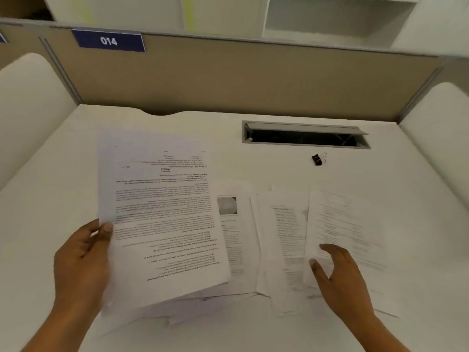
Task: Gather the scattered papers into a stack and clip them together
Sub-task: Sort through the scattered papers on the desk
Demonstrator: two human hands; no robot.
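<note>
I see my left hand point(81, 252) pinching a light, floppy sheet point(162, 212) by its nine-o'clock edge above slippery papers point(276, 237) mid-counter point(50, 199), my right hand point(340, 273) seemingly spread on the three-o'clock page point(342, 219), the clip point(319, 159) at one o'clock.

the white desk top point(63, 199) lies bare along its left side, across the near edge and in a strip behind the sheets, so a hand can pass there. white printed papers point(279, 237) fill the middle and right. a tan fabric partition point(253, 80) closes the back, and a rounded cream left panel point(30, 110) and a matching right panel point(436, 128) wall both flanks. the grey-framed rectangular cable slot point(304, 138) gapes open at the back right (its flap tilted up), with the small black binder clip point(318, 159) just in front, clear of the sheets.
</note>
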